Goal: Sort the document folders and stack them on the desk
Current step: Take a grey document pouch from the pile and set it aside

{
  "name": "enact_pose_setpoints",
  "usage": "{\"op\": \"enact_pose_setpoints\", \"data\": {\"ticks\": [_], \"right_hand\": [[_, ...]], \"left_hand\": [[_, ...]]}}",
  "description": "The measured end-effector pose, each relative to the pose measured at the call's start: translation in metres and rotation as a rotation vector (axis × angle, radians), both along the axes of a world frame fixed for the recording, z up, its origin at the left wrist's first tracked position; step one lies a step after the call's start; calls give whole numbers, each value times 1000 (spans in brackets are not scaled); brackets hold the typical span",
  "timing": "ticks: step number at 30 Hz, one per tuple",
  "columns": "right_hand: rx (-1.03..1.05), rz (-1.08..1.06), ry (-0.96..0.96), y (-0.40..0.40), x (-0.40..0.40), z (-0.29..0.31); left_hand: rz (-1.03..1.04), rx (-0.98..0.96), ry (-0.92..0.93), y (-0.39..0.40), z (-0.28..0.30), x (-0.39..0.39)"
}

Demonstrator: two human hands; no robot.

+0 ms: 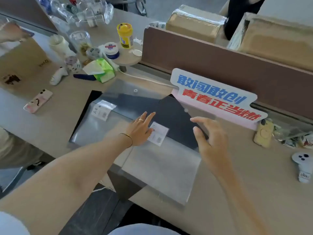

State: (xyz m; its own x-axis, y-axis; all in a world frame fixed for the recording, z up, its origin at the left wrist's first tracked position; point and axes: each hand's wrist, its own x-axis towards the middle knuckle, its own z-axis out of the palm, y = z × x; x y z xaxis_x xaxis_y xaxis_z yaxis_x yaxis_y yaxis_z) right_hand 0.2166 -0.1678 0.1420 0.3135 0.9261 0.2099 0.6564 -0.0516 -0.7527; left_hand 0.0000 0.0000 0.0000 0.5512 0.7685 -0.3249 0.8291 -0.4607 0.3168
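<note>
Here, the left hand [141, 128] lies flat with fingers [149, 117] spread open, pressing down on a translucent document folder [160, 163] near its white label [158, 134], which sits just at 3 o'clock of the fingertips' base. The right hand [210, 139] hovers open at 3 o'clock of the left, fingers splayed and gripping nothing, poised over the folder's right edge; whether it touches the plastic cannot be told. This folder lies tilted across a second clear folder [105, 119], marked with an A4 sticker [101, 111], which extends toward 10 o'clock; both rest on a dark mat [176, 116] on the table [245, 175]. At 1 o'clock of the hands, a slogan sign [215, 97] in blue and red characters leans at the brown partition [220, 61]. Farther out, at 10 o'clock, a phone [38, 103] lies face down, and at 11 o'clock stand a green tissue pack [103, 70] and a yellow jar [125, 35]. A white controller [303, 165] rests at 3 o'clock.
</note>
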Motion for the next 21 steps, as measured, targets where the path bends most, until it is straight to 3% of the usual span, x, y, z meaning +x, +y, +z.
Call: {"op": "enact_pose_setpoints", "data": {"ticks": [6, 11, 15, 21], "right_hand": [[-378, -65, 103, -9, 19, -101], [-634, -312, 287, -39, 43, -174], [-614, -404, 627, -44, 43, -194], [-577, -518, 803, -49, 48, -205]], "left_hand": [[98, -197, 35, -9, -9, -12], [230, -245, -76, -16, -5, -7], [346, -321, -174, -14, -8, -3], [452, -370, -305, -9, 11, 1]]}}
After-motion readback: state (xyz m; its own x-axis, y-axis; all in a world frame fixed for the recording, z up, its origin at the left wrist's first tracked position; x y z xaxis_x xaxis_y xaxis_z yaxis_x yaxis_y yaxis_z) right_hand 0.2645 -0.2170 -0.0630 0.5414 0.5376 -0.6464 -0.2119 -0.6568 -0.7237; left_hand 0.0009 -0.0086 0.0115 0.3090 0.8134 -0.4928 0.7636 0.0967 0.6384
